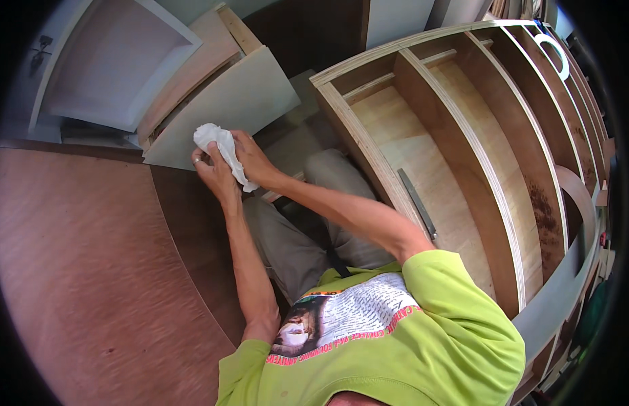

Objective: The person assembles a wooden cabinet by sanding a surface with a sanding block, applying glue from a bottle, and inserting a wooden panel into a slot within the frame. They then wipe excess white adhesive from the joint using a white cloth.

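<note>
A crumpled white cloth, perhaps soft paper, is bunched lengthwise between my two hands, left of my knees. My left hand grips it from the left, a ring on one finger and the thumb pressed against the bundle. From the right, my right hand closes around its other side. One loose end hangs below the fingers. Just beyond both hands is a pale board on a wooden frame; whether the cloth touches it I cannot tell.
A long plywood frame with several compartments stands at my right, a dark metal strip on its near part. A white ring lies at its far end. Reddish-brown board fills the left. White cabinet panels stand back left.
</note>
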A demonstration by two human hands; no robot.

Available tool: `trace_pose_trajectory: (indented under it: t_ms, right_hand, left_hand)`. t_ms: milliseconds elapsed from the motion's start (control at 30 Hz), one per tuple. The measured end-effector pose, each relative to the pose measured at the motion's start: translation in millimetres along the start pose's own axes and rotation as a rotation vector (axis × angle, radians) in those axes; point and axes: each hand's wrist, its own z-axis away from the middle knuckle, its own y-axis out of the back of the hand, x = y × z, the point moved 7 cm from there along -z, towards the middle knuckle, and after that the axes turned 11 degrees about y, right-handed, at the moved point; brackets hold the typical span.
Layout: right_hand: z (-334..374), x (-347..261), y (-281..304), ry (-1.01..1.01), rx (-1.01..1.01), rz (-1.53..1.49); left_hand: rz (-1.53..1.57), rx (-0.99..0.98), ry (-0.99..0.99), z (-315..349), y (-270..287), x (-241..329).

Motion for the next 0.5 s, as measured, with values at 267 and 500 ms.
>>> trace_pose_trajectory:
  t_ms: [267, 500]
  right_hand:
    - [27, 21, 28, -0.052, 0.286, -0.013]
    - [-25, -27, 89, 0.355, 0.643, 0.555]
  left_hand:
    - [-0.237, -0.461, 0.059, 0, -19, -1]
    - [-0.47, 0.085, -0.544, -95, 29, 104]
